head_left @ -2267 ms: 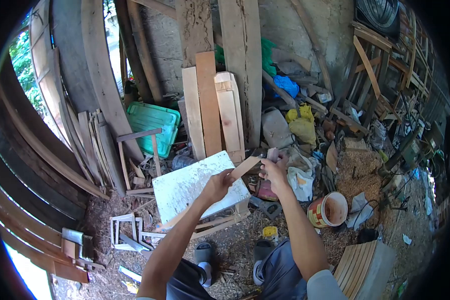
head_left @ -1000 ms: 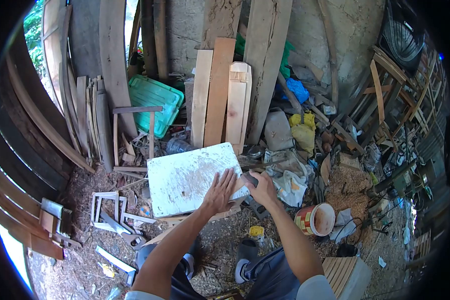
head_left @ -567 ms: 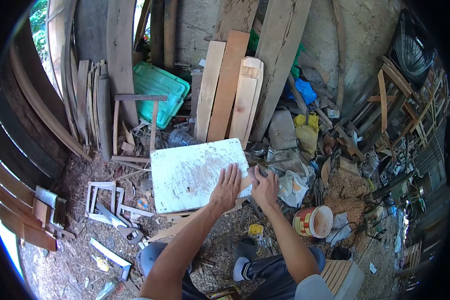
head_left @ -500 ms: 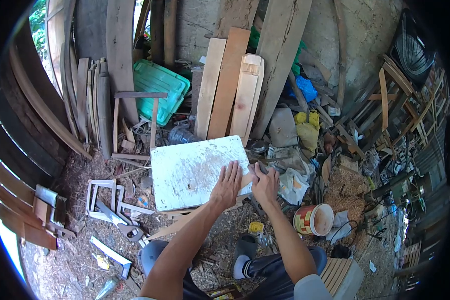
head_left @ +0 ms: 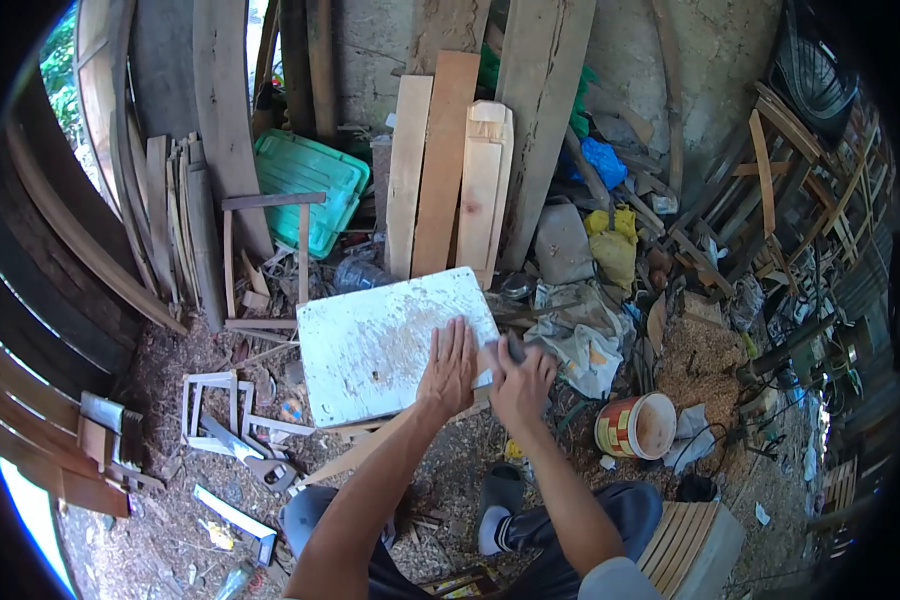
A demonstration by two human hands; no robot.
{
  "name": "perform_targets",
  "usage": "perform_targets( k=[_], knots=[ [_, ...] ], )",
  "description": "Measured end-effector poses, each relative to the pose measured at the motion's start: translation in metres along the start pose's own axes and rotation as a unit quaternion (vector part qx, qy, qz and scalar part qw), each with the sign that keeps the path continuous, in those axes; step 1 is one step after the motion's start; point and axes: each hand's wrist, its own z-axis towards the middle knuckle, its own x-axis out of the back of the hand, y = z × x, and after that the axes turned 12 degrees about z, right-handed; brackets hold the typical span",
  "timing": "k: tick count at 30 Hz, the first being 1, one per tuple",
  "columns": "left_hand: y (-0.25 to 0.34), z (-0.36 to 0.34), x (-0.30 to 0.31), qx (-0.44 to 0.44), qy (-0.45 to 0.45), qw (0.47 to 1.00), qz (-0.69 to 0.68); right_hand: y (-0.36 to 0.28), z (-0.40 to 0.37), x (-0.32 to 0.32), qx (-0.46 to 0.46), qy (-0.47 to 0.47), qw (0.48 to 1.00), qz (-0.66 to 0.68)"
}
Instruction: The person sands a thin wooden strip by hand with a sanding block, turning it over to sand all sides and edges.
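1. Wooden slat (head_left: 358,455), head view: a long, thin, pale strip lies slanted along the near edge of a white board (head_left: 370,340). Its upper end is hidden under the person's hands, and its lower end pokes out over the sawdust-strewn ground (head_left: 450,480).
2. The left hand (head_left: 448,365) lies flat on the board, fingers straight and slightly spread, palm pressing down near the slat's upper end.
3. The right hand (head_left: 518,385), just beside it, is curled tight around a small dark tool (head_left: 515,347) at the board's right corner. What kind of tool it is cannot be told.
4. The work probably goes best with firm, even weight from the flat palm, so the strip cannot slide, and with the tool worked away from the pressing fingers.
5. The board is squarish, painted white and scuffed to bare patches. Rough planks (head_left: 440,160) lean on the wall behind it. A green plastic crate (head_left: 305,185), crumpled cloth (head_left: 580,340) and a round bucket (head_left: 637,425) lie around.
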Motion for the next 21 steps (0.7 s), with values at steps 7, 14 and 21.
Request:
perform_targets(
  k=[7, 14, 21],
  knots=[
    [0.003, 0.003, -0.002, 0.036, -0.049, 0.998, 0.018, 0.001, 0.035, -0.006, -0.04, -0.012, 0.999, 0.008],
    [0.003, 0.004, -0.007, 0.03, -0.037, 0.999, 0.0, -0.004, -0.001, 0.002, 0.016, 0.014, 1.0, 0.013],
    [0.003, 0.002, 0.004, 0.025, -0.064, 0.998, 0.012, 0.005, 0.036, -0.015, -0.016, 0.0, 1.0, 0.004]
  ],
)
